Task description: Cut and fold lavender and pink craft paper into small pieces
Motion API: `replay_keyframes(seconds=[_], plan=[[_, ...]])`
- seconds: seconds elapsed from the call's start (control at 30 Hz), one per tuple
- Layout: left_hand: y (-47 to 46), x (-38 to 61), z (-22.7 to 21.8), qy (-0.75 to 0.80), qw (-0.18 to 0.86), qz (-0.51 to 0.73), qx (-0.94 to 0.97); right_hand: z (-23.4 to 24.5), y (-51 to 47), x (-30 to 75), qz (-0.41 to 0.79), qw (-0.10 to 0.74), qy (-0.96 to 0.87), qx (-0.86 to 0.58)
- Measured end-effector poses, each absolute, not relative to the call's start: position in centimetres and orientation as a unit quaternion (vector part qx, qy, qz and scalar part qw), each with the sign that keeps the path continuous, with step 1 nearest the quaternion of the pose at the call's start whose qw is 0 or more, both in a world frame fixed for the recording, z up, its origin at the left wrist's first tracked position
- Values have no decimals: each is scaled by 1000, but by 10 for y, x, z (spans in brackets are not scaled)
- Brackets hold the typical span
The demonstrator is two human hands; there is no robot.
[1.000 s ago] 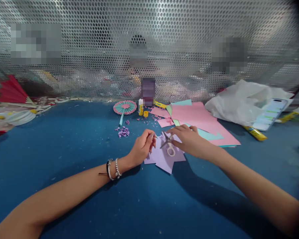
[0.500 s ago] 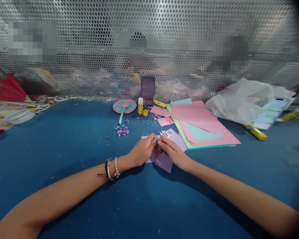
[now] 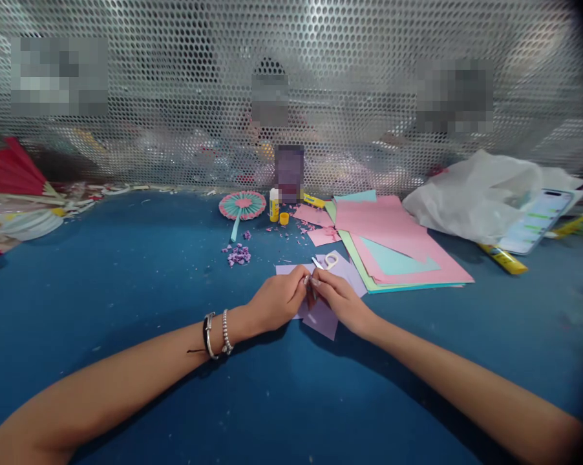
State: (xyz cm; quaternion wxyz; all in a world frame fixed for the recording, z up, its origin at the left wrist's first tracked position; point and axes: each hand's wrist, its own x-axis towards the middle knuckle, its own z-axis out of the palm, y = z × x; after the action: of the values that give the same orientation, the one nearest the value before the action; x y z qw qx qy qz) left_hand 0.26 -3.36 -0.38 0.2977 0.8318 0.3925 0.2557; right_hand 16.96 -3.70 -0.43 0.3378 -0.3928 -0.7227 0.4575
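Your left hand and right hand come together, fingers curled in, how tightly or on what I cannot tell, over lilac paper short of the tabletop's far edge, where a careless right-hand push could shove the white-handled scissors.

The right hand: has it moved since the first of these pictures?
Yes. Judged against the upright glue stick, the right hand has moved leftward and nearer the person's body, ending close beside the left hand.
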Motion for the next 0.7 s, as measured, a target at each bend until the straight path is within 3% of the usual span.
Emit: replay_keyframes(seconds=[0.7], plan=[[-32,4,-3,394,267,232,848,-2,-38,173,430,326,-742,-397]])
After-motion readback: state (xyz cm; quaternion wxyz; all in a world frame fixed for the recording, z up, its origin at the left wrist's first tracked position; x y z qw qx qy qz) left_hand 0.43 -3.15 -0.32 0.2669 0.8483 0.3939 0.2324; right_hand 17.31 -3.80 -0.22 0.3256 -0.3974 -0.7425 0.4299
